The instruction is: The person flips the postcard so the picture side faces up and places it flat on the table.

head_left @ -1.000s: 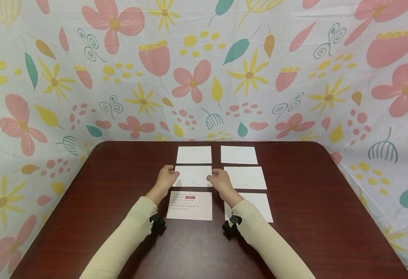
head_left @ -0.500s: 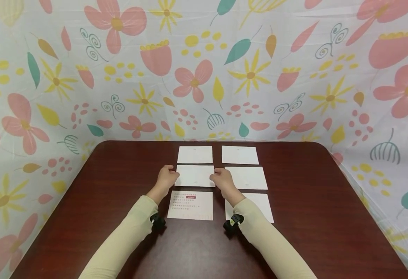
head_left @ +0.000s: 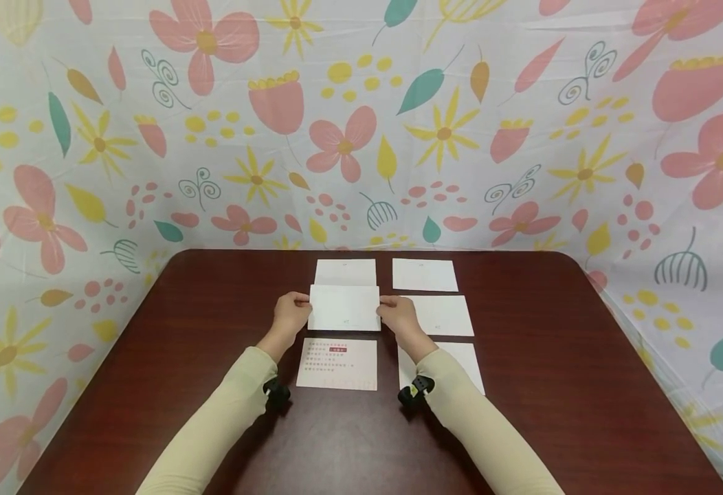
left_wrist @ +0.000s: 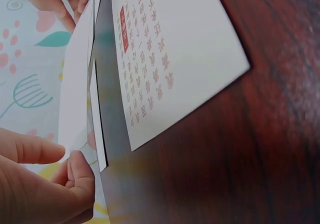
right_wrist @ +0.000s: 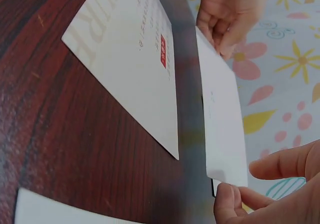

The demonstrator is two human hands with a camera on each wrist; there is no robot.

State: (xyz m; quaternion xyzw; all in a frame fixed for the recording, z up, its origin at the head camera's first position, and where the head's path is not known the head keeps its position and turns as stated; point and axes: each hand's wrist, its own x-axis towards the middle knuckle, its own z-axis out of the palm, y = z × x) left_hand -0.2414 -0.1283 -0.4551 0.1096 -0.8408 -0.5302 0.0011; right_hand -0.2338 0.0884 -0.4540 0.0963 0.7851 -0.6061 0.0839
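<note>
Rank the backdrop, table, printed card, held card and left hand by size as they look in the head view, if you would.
1. Backdrop
2. Table
3. Printed card and held card: too alike to rank, as nearness to the camera may matter
4. Left hand

Middle card of the left column now lifted from the worktop, held at its short sides by left hand and right hand; half a second ago it lay flat. From the head view, its far edge now overlaps the far card, hiding the dark gap that showed between them.
</note>
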